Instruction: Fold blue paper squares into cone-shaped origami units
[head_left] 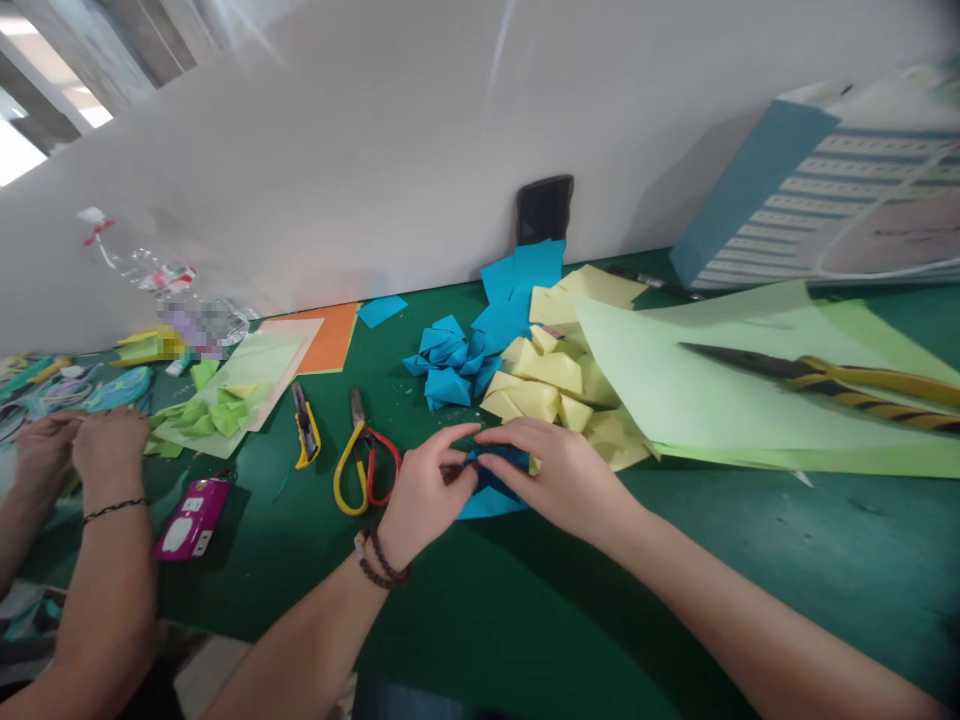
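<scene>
Both my hands meet over the green table, fingertips pinched on a small piece of blue paper (495, 500). My left hand (431, 490) grips its left side, with thumb and fingers closed. On the other side my right hand (562, 475) pinches it from above, hiding much of the sheet. Just beyond lie folded yellow paper pieces (544, 375) in a heap. A cluster of folded blue paper pieces (450, 360) sits to their left, with flat blue squares (521, 280) behind. Scissors with one yellow and one red handle (364, 455) rest left of my left hand.
A yellow cutter knife (306, 425) and a pink device (195, 518) lie to the left, near a co-worker's hands (112, 445). Long-nosed pliers (810, 375) lie on green paper sheets (697, 400) at right. A phone (545, 208) leans on the white partition (390, 150).
</scene>
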